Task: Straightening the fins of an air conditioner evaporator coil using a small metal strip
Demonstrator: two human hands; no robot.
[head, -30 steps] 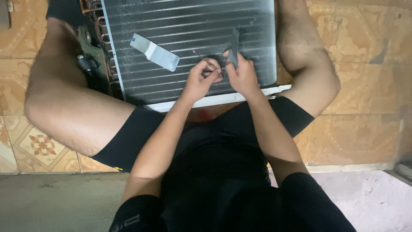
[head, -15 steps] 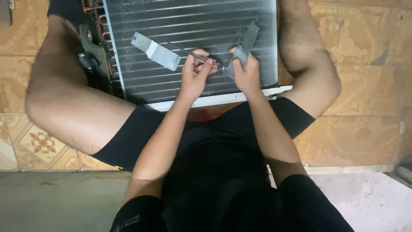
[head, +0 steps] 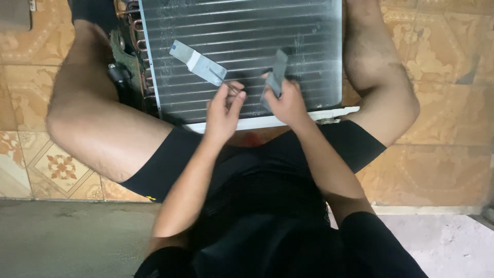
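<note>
I am sitting on the floor with the finned coil [head: 242, 46] between my legs. My left hand [head: 224, 110] is pinching one grey strip [head: 198, 63], my right hand [head: 288, 100] is gripping another strip [head: 277, 74]. I think the next move needs careful placing on the fins.

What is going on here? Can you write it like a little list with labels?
place: patterned tiled floor, person sitting with legs spread
big thing: finned metal coil panel lying between the legs
left side of panel: copper tube bends
left hand: fingertips pinch the end of a flat grey strip that lies on the panel
right hand: holds a second grey strip upright over the panel
clothes: black shorts
</note>
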